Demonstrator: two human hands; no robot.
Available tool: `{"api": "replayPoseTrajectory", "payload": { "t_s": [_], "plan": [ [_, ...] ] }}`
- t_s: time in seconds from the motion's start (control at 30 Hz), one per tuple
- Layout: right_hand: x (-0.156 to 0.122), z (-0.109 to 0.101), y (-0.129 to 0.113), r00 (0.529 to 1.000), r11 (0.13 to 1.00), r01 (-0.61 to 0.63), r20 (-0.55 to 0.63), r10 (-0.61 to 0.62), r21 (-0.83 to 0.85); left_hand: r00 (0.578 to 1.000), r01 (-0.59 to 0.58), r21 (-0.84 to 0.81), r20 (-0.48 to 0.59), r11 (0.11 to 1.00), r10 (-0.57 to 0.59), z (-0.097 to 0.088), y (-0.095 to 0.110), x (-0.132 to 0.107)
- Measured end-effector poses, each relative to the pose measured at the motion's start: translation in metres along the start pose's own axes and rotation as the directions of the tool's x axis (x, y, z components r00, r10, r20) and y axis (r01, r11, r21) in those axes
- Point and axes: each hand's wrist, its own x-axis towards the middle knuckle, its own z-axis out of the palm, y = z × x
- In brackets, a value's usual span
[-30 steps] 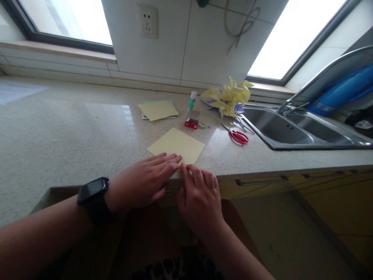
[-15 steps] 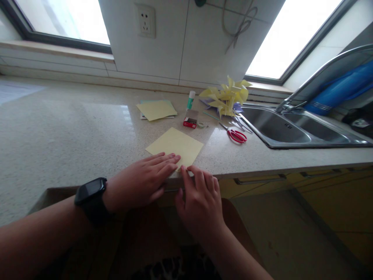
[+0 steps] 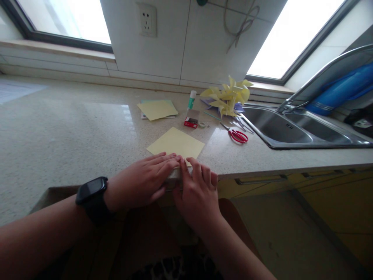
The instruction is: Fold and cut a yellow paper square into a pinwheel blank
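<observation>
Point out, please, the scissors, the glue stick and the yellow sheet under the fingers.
Scissors point(image 3: 232, 133), head view, red handle.
Glue stick point(image 3: 190, 103), head view, green body.
Yellow sheet point(image 3: 176, 142), head view, uncovered middle.

Left hand point(image 3: 145, 175) lay palm-down on 1 yellow sheet point(image 3: 177, 142) at counter point(image 3: 87, 151) edge; right hand point(image 3: 198, 188) touched sheet's near end. Beyond, glue stick point(image 3: 191, 101) stood upright; red-handled scissors point(image 3: 236, 135) lay beside sink point(image 3: 291, 146).

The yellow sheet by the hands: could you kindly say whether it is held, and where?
The left hand lies flat on the sheet; whether the right hand pinches its near end cannot be told.
</observation>
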Motion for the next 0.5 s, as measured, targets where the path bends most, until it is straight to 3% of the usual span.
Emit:
{"api": "replayPoseTrajectory", "payload": {
  "t_s": [0.17,0.5],
  "plan": [
    [0.0012,0.0007,-0.0014,1.0,0.999,-0.018,-0.005,0.018,0.029,1.0,-0.002,-0.003,-0.002,1.0,0.002,-0.0005,0.0002,0.0001],
    [0.0022,-0.0018,0.0016,1.0,0.999,-0.005,0.017,0.005,0.039,0.998,-0.048,0.148,0.034,0.988,0.043,0.004,0.0008,-0.0003]
  ]
}}
